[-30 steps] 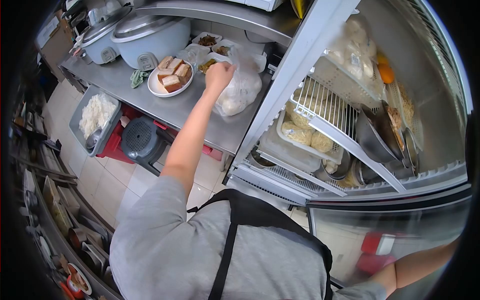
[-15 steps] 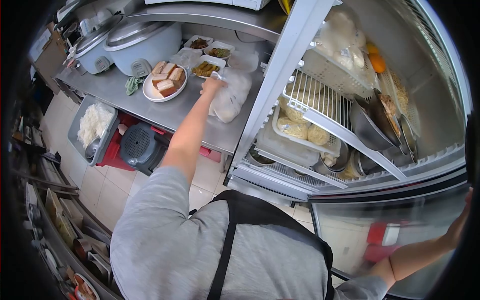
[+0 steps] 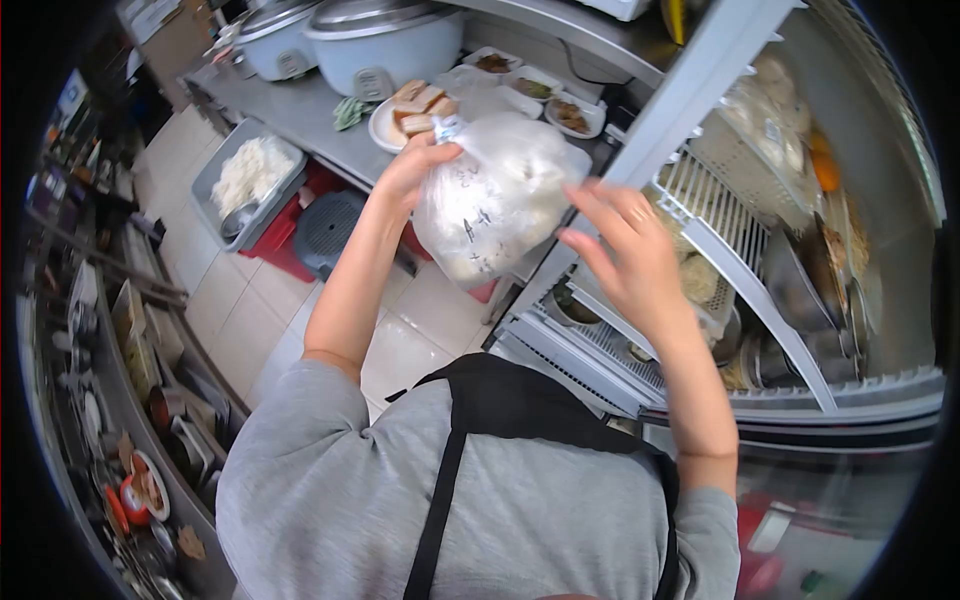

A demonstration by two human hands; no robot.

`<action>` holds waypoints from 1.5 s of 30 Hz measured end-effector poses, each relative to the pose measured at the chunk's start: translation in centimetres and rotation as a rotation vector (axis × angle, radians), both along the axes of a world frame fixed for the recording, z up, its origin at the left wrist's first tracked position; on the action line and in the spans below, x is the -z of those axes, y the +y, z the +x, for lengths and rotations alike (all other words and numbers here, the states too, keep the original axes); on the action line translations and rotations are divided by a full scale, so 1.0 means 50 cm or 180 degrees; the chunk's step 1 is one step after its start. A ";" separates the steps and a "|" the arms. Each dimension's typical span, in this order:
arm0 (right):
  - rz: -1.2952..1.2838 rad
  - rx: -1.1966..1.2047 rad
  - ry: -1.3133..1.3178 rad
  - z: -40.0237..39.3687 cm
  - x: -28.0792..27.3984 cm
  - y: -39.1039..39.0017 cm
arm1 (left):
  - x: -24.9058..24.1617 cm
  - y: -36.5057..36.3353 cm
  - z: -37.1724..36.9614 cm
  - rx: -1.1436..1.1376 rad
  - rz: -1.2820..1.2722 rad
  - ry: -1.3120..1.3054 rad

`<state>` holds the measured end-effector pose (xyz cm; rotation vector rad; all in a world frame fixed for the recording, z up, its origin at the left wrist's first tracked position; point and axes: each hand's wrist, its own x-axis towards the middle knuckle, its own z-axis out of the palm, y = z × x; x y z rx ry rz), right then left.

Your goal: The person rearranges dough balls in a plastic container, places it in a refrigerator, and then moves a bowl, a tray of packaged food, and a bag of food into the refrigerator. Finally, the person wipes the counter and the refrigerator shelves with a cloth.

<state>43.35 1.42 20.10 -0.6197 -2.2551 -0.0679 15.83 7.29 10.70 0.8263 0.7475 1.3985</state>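
My left hand [image 3: 414, 170] is closed around the gathered neck of a clear plastic bag [image 3: 490, 205]. The bag is bulging with something whitish, and dark handwriting shows on its side. It hangs raised in front of the steel counter [image 3: 285, 112]. Close by the bag's right side, my right hand [image 3: 630, 250] has its fingers spread, with nothing in them. Partly behind the bag, a white plate [image 3: 382, 128] holds several browned, pale-sided blocks [image 3: 418, 104].
An upright fridge with wire shelves [image 3: 745, 250] stands open at right, holding baskets and metal bowls [image 3: 800, 275]. Rice cookers [image 3: 385, 45] and small food trays [image 3: 578, 118] are on the counter. A grey tub of white food [image 3: 252, 175] sits below left.
My left hand has lifted the bag off the counter and brought it nearer. My right hand has left the fridge door and come to the bag's side.
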 end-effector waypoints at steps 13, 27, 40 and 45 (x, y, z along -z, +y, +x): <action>-0.1765 -0.0360 0.1574 -0.186 0.097 0.081 | -0.024 -0.115 -0.038 -0.0197 0.0140 0.1840; -0.0545 -0.0085 0.0611 -0.060 0.100 -0.003 | -0.139 -0.200 0.081 -0.0245 0.1150 0.2313; 0.1164 0.1132 0.0399 0.140 -0.338 -0.195 | -0.332 -0.145 0.172 0.0576 0.2889 0.1067; 0.1290 0.1462 0.1667 0.327 -0.586 -0.226 | -0.332 -0.120 0.150 0.0485 0.2865 0.1106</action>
